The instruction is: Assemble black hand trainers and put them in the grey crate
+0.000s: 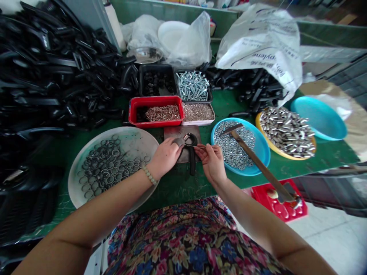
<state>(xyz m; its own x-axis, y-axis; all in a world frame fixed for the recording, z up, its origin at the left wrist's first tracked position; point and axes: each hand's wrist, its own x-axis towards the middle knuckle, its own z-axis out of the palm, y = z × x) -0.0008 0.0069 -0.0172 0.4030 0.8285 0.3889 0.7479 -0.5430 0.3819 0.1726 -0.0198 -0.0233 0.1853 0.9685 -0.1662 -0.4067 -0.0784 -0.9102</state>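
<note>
On a metal plate [169,133] at the bench's front, a black curved plastic handle part [192,162] stands with its lower arm toward me. A small metal piece with ridges shows near its top. My left hand [165,157], wearing a bead bracelet, is closed on the left side of this part; its fingertips are partly hidden. Close on the right, my right hand [212,159] pinches a thin metal rod [200,147], whose far end reaches the black part. The rod's exact kind is too small to make out.
Left is a round tray [76,183] of metal rings. Behind stand a red bin [140,124] of rivet-like pins and a tray of bolts [193,86]. Right are a blue bowl [265,160] of nuts with a hammer [258,162] across it, and metal barrels [286,131]. Black parts [57,76] pile left.
</note>
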